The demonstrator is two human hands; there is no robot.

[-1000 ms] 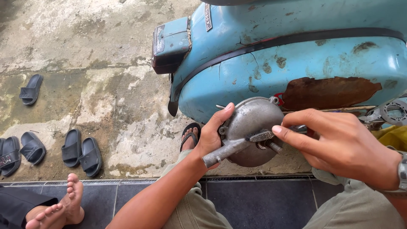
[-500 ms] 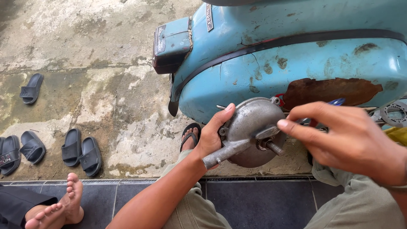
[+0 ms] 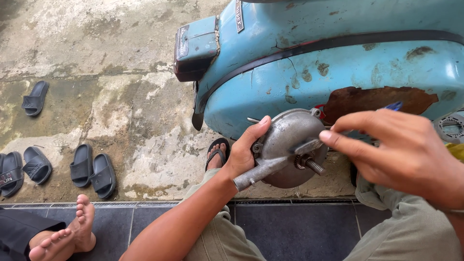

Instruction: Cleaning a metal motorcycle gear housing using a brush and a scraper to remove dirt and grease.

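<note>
My left hand grips the left rim of a round grey metal engine cover with a lever arm sticking out at the lower left and a threaded stud near its middle. My right hand is at the cover's right side, index finger and thumb pinched on a small metal part on its face. A blue-handled tool pokes out above that hand; most of it is hidden. Just behind stands an old light blue scooter with a rusty patch on its side.
Several dark slide sandals lie on the stained concrete at the left. Another person's bare feet rest on the dark tiles at the bottom left. A drain grate runs along the tile edge. A round metal part sits at the right edge.
My right hand has lifted and shifted right, from wrapping the cover's right side to a pinch on its face. The left hand and cover stay put.
</note>
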